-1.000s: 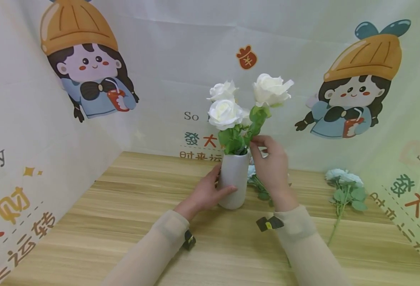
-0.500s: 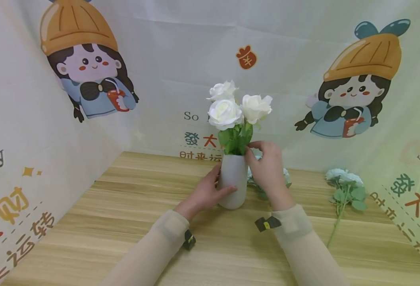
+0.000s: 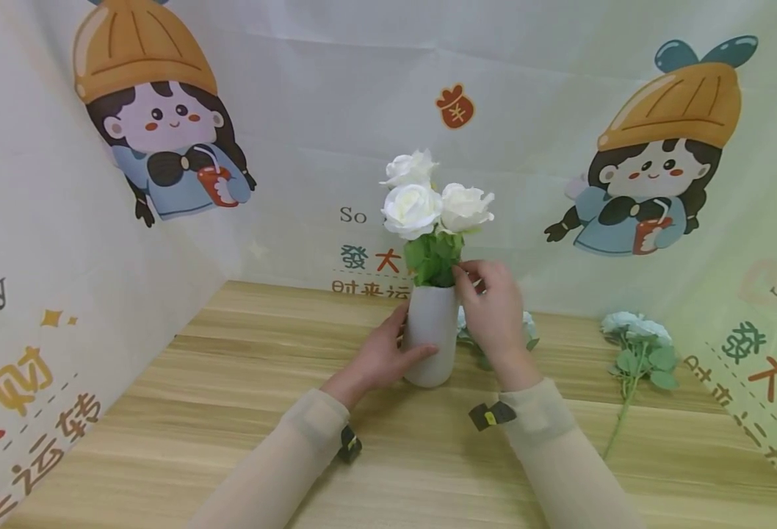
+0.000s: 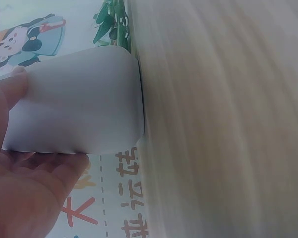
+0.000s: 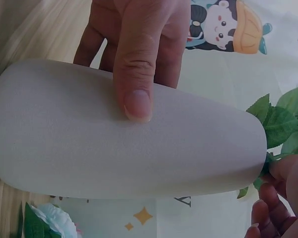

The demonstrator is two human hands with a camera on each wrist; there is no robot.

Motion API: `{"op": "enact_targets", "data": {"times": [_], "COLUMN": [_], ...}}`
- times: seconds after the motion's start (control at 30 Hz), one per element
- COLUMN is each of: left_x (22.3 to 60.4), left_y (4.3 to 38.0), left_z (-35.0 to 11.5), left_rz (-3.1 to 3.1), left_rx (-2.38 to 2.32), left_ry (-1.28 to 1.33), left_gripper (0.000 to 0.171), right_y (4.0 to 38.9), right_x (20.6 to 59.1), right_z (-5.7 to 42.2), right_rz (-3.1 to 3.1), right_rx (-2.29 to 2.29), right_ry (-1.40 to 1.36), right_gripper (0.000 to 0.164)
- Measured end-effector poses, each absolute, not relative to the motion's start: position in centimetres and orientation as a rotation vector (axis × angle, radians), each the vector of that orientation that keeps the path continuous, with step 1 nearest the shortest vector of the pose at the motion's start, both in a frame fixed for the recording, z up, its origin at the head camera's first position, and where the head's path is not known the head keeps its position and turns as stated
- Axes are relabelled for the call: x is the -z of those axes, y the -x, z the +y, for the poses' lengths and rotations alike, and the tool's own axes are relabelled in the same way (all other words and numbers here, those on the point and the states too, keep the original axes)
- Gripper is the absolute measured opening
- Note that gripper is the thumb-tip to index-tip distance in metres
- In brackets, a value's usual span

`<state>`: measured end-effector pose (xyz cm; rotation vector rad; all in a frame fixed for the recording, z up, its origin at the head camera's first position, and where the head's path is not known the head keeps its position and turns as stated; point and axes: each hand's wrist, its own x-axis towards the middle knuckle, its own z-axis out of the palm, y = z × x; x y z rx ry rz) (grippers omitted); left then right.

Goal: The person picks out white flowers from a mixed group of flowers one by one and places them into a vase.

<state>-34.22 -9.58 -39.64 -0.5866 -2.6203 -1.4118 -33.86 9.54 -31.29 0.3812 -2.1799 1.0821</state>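
Observation:
A white vase stands upright on the wooden table, holding several white roses with green leaves. My left hand grips its side, thumb across the front and fingers round the far side, as the right wrist view also shows with the thumb. At the vase's mouth, my right hand pinches the stem of the rightmost white rose between thumb and forefinger. That bloom sits close beside another white rose. The lower stems are hidden inside the vase.
Pale blue flowers lie behind my right hand, partly hidden. Another pale blue flower spray with a long green stem lies at the right of the table. A printed cloth hangs around the back and sides.
The rightmost white rose has gone down and to the left, nearer the other blooms, its stem sinking into the vase. My right hand moved slightly left with it. The left hand stayed put.

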Motion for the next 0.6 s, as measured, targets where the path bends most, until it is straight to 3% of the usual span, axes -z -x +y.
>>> {"op": "enact_targets", "data": {"times": [0.6], "left_x": [39.79], "left_y": [34.29], "left_z": [-9.7], "left_rz": [-2.638], "left_rx": [1.397], "left_ry": [0.576], "left_gripper": [0.092], "right_y": [33.82], "right_x": [31.0], "right_z": [10.11], "right_rz": [-2.259], "right_rx": [-1.064], "right_ry": [-0.359], "right_gripper": [0.026]}}
